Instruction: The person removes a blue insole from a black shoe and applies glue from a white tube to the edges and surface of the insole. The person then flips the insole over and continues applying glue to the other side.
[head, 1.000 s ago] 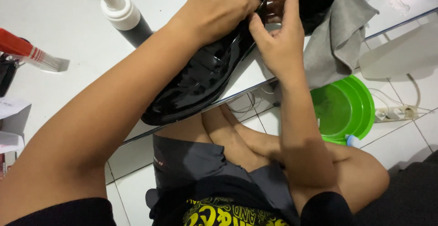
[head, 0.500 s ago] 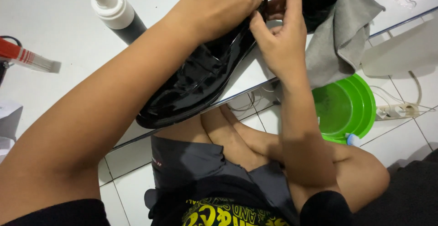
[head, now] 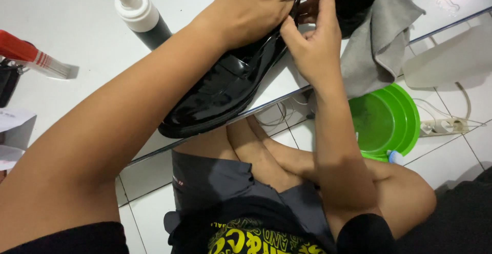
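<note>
While both hands work at the rear of a glossy black shoe (head: 225, 87), the table around it stays crowded. The left hand (head: 256, 5) is clamped over the top of the shoe near its opening, and the right hand (head: 312, 38) pinches at the same spot with curled fingers; what the fingertips hold is hidden between the hands. The shoe lies on the white table (head: 72, 33), its toe reaching the near edge above the person's folded legs.

A bottle with a white cap (head: 138, 13) stands just beyond the left forearm, which blocks much of the shoe's side. A red-handled brush (head: 31, 56) lies further left. A grey cloth (head: 382, 38) hangs over the edge beside the right hand, and a green basin (head: 387, 120) sits on the tiled floor below, near a white power strip (head: 443, 127).

Compared with half a second ago, the hands and shoe have barely shifted; the grip looks unchanged.
</note>
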